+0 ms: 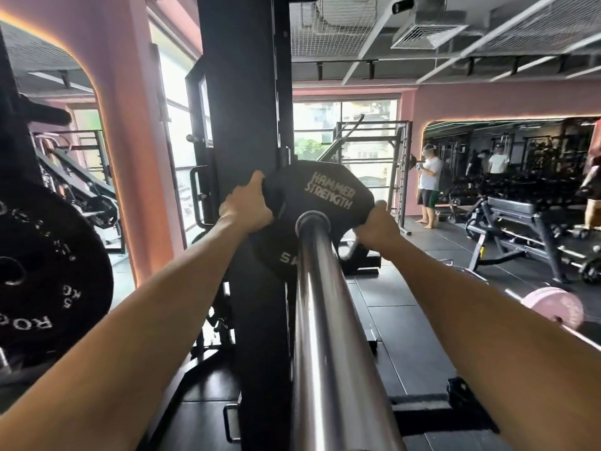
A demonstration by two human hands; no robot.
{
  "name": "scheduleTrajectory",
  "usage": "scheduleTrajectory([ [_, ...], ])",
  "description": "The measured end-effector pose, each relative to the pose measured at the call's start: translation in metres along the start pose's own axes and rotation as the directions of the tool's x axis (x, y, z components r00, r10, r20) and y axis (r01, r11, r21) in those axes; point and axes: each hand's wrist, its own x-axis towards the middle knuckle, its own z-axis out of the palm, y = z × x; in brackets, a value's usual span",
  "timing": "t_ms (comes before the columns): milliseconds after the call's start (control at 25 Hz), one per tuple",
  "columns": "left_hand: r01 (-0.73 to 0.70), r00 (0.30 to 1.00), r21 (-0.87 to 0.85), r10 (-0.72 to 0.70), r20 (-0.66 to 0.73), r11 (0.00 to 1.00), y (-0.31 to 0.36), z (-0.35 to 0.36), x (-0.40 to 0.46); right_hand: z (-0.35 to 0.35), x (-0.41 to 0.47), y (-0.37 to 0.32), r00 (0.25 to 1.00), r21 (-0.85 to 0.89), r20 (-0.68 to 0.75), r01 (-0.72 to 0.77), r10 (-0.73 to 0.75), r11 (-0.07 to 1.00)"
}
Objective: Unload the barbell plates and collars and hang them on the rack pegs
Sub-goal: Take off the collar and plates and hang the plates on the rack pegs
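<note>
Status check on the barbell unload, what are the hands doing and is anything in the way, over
Left hand and right hand both grip the Hammer Strength plate, still on the barbell sleeve. Sleeve bare toward the camera, no collar seen. Rack upright close behind.

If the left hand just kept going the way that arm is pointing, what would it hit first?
Probably the black rack post right behind the plate the left hand grips; depth is hard to judge.

Pink disc (553,307), bench (517,206) beyond.
</note>
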Motion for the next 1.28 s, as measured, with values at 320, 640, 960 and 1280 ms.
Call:
scheduleTrajectory([
  [320,0.077,0.994,-0.197,-0.091,-0.062,0.977,-0.010,-0.011,-0.052,-0.031,-0.034,-0.019,0.983,-0.244,-0.139,0.085,-0.121,0.966],
  [640,0.062,0.982,-0.188,-0.093,-0.162,0.980,0.011,-0.069,-0.157,-0.082,-0.140,-0.025,0.978,-0.230,-0.105,0.154,-0.182,0.961],
  [960,-0.054,0.979,-0.130,0.027,-0.202,0.990,0.035,-0.158,-0.289,-0.156,-0.292,-0.041,0.975,-0.212,-0.115,0.166,-0.193,0.963],
  [1280,-0.063,0.986,-0.101,0.046,-0.162,0.993,0.026,-0.241,-0.382,-0.192,-0.399,-0.086,0.975,-0.265,-0.078,0.179,-0.206,0.947],
])
